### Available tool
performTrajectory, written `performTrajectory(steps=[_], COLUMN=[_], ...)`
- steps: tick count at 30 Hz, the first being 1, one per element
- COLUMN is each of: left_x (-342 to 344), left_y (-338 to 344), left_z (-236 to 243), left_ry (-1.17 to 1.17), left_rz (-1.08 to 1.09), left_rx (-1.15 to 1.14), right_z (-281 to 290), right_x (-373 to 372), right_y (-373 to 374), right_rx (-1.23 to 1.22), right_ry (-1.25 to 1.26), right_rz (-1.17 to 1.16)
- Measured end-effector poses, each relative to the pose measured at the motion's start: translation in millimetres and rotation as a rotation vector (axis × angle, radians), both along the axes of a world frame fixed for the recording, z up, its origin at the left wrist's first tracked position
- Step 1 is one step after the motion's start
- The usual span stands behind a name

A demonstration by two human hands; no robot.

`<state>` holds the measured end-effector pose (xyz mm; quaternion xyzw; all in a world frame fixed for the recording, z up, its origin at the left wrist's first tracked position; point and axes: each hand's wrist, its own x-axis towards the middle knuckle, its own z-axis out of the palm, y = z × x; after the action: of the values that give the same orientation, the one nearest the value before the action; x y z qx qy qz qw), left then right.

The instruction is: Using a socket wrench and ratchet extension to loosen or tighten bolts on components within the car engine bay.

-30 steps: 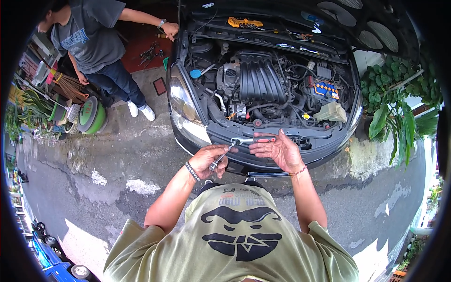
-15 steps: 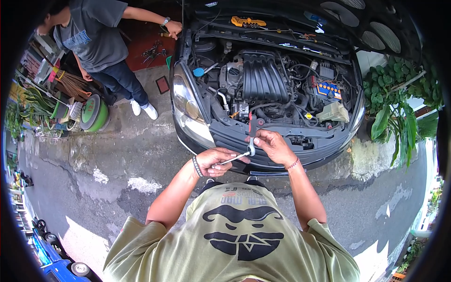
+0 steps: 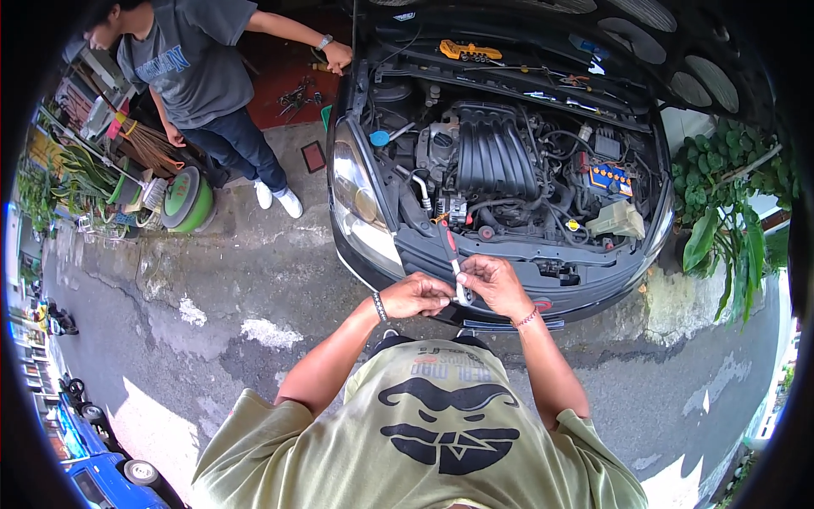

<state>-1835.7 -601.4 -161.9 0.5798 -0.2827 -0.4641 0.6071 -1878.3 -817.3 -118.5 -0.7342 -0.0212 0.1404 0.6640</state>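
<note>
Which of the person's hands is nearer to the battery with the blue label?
The right. The right hand is below and to the left of the battery in the picture; the left hand is also below it, but farther left.

Ratchet wrench (image 3: 453, 254), gripped at neck and head

Hand tool, two-tone: red-and-dark grip (image 3: 448, 241), pale metal shaft (image 3: 456, 265), rounded metal head (image 3: 463, 295). Held in the air in front of the car (image 3: 530, 265), seen against its front edge. Pose: slanted, grip pointing away from the wearer and a bit left, head nearest the body. Right hand (image 3: 498, 288) pinches the shaft by the head, thumb and fingers on metal. Left hand (image 3: 413, 297) closes in from the left, fingertips at the head, partly covering it. Grip free of both hands. Drive side hidden by fingers; can't tell what's fitted there.
</note>
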Motion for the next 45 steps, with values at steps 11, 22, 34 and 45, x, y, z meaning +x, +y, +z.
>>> performTrajectory(steps=[11,22,34,45], left_x=[-8,-10,-13,-11], left_y=[11,26,30,24], left_z=[-24,-33,-35,-34], left_ry=[0.008,0.034,0.067,0.073], left_rz=[0.197,0.271,0.247,0.245], left_rx=[-0.099,-0.177,-0.17,-0.165], right_z=[-4,16,17,15], right_x=[3,-3,-5,-12], right_y=[14,36,43,39], right_rx=[-0.035,-0.515,-0.522,-0.484], right_ry=[-0.083,-0.52,-0.53,-0.408], right_rz=[0.013,-0.015,0.009,-0.055])
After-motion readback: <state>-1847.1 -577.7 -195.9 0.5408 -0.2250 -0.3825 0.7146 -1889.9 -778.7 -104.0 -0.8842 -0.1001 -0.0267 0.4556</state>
